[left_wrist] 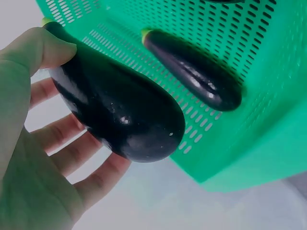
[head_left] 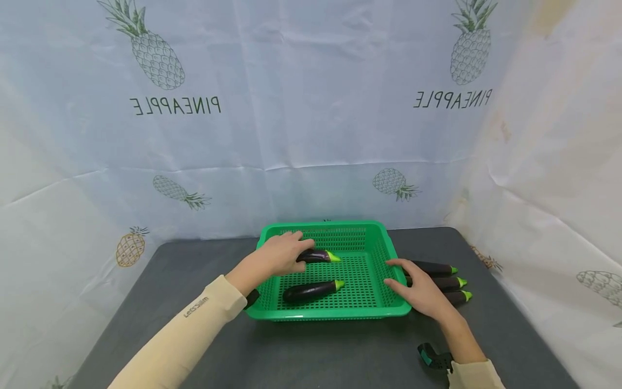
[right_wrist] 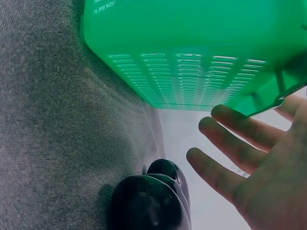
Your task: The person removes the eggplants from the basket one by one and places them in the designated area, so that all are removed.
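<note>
The left hand (head_left: 282,255) is clamped on an eggplant (left_wrist: 120,105) at the green basket (head_left: 330,313), where another eggplant (head_left: 311,292) lies. The right hand (head_left: 421,292), fingers spread apart, is at the right rim. Three more eggplants (head_left: 448,283) (green-capped too) lie just beside it on the table (head_left: 340,356).

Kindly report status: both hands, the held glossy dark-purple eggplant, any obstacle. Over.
Left hand gripping long dark-purple eggplant over green rectangular perforated plastic basket. Right hand spread at basket's right side. Possible obstacle: another eggplant lying inside.
</note>
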A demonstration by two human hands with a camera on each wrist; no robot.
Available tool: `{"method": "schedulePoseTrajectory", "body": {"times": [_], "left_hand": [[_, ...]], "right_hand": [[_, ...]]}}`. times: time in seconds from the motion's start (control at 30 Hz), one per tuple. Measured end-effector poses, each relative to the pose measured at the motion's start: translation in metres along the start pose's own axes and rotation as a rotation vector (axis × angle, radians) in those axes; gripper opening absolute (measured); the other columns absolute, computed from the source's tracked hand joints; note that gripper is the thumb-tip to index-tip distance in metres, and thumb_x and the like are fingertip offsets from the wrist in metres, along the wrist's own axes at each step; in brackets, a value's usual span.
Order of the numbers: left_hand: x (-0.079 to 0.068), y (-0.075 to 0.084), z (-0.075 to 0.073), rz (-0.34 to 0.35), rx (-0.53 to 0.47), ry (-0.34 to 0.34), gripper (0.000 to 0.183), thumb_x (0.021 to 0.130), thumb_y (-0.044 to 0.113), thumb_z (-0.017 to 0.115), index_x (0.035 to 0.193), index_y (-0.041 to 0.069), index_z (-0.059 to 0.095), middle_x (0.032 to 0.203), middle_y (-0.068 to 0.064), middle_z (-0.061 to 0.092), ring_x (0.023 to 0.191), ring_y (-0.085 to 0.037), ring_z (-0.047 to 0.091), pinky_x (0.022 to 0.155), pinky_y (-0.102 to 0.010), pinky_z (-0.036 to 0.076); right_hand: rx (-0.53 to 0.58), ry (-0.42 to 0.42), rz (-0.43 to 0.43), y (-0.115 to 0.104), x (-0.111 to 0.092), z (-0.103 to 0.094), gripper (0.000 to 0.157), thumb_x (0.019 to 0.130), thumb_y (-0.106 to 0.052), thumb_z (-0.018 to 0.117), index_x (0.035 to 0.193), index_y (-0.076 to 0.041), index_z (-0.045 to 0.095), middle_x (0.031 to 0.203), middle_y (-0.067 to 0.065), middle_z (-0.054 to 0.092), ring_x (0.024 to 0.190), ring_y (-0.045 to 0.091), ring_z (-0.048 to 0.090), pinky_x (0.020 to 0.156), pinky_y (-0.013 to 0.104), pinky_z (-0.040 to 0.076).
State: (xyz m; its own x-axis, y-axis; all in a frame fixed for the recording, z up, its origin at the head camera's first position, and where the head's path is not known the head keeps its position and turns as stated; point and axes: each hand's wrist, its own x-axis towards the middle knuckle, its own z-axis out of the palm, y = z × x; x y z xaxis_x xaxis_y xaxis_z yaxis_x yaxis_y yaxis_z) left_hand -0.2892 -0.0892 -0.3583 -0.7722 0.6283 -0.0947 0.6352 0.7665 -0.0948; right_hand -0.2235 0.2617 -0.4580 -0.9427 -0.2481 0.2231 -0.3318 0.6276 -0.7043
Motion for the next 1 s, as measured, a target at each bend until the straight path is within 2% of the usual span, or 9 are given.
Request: {"method": "schedulePoseTrajectory", "body": {"times": [0.4,0.57,0.77,1.0], "left_hand": [[-0.026,-0.010,-0.010,0.044,-0.030,0.105,0.043,0.099,0.026,0.063,0.141,0.018,0.055,0.114,-0.006,0.055,0.087,-0.021,0.051,0.066,-0.035,0.045],[-0.036,-0.017,-0.017,0.027,-0.045,0.125,0.043,0.100,0.026,0.062,0.141,0.016,0.055,0.109,-0.006,0.054,0.082,-0.019,0.047,0.063,-0.034,0.044],[-0.046,-0.028,-0.020,-0.001,-0.054,0.147,0.046,0.099,0.025,0.064,0.143,0.015,0.054,0.112,-0.009,0.055,0.081,-0.021,0.048,0.060,-0.034,0.043],[-0.058,-0.042,-0.022,-0.022,-0.058,0.217,0.044,0.096,0.020,0.068,0.138,0.013,0.058,0.099,-0.005,0.050,0.075,-0.020,0.043,0.060,-0.033,0.040]], "right_hand": [[0.004,-0.002,0.008,-0.001,0.000,-0.001,0.054,0.101,-0.038,0.065,0.145,-0.011,0.051,0.148,0.016,0.050,0.136,0.043,0.046,0.099,0.064,0.043],[0.005,-0.005,0.008,0.000,0.000,0.000,0.054,0.101,-0.037,0.065,0.146,-0.010,0.051,0.148,0.016,0.050,0.136,0.043,0.046,0.099,0.064,0.043],[0.007,-0.004,0.012,0.001,0.001,0.001,0.055,0.101,-0.038,0.065,0.146,-0.010,0.050,0.148,0.016,0.050,0.136,0.043,0.045,0.099,0.064,0.042],[0.006,-0.004,0.017,0.000,0.001,0.000,0.054,0.101,-0.037,0.065,0.146,-0.009,0.051,0.148,0.017,0.050,0.136,0.044,0.045,0.099,0.065,0.042]]}}
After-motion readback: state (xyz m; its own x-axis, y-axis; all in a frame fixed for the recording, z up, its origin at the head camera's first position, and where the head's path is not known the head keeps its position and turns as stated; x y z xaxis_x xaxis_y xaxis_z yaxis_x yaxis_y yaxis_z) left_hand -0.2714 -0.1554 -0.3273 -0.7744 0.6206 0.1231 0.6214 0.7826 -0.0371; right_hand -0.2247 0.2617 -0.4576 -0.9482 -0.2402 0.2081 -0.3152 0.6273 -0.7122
